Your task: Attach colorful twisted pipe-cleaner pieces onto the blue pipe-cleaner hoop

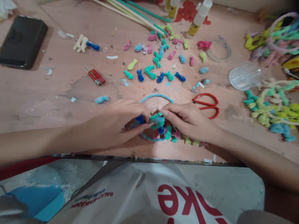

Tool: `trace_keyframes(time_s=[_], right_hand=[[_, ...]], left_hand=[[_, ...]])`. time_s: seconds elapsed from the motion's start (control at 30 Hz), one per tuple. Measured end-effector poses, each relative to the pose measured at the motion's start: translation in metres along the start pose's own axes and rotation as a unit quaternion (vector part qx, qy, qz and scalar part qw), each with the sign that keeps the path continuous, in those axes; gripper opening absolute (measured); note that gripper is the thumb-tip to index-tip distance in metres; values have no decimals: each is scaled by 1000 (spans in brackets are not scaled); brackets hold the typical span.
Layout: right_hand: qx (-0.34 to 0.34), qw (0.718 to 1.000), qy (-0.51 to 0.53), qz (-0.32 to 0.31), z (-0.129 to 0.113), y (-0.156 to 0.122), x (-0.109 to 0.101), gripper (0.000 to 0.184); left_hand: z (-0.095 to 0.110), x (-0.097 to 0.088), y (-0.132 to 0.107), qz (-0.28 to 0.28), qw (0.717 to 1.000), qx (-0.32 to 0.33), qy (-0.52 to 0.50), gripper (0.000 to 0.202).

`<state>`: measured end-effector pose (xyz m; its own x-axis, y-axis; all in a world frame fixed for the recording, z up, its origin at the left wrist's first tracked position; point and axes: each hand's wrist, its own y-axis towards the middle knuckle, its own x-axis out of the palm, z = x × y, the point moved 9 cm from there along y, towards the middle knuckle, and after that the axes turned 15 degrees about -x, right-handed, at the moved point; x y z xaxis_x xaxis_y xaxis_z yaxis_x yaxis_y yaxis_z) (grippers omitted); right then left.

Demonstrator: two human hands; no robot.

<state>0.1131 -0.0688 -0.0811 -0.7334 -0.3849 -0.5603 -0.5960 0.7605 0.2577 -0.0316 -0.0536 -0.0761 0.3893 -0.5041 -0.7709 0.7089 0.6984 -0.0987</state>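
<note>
In front of me a light-blue fuzzy ring [157, 96], wrapped like pipe cleaner, lies near the table's front edge. Over it, my left hand [119, 121] pinches a teal and blue twisted pipe-cleaner piece [157, 119] between thumb and fingers. My right hand [190, 119] is closed, its thumb and forefinger together at the right side of that piece; what lies between those fingertips is hidden. Below the hands, small dark-blue, teal, pink and yellow pipe-cleaner twists [167, 133] cluster across the ring's lower part. A dark-blue twist [139, 119] shows beside my left fingers.
Red-handled scissors [206, 104] lie right of my right hand. Beyond are scattered pipe-cleaner twists [149, 72], a red lighter [95, 76], tape ring [219, 50], plastic cup [244, 77] and glue bottle [199, 18]. A black box-like object [23, 42] sits left; decorated rings [275, 109] lie right.
</note>
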Motion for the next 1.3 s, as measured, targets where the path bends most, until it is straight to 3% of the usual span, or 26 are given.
trace_keyframes(time_s=[0.2,0.57,0.8,1.03,1.3], right_hand=[[50,997,50,-34,5,-3,8,41],[-19,998,-45,26,-3,0,-2,32],[4,999,-27,35,0,-5,-2,26],[36,999,9,24,5,-9,1,23],[40,997,48,42,7,-13,-1,32]], left_hand=[[2,-2,1,12,1000,4,-10,12],[-5,-4,1,3,997,-46,-60,13],[-18,3,4,-47,970,-156,-180,19],[-15,-1,6,-46,961,-152,-225,18],[-11,-7,7,-42,970,-133,-199,13]])
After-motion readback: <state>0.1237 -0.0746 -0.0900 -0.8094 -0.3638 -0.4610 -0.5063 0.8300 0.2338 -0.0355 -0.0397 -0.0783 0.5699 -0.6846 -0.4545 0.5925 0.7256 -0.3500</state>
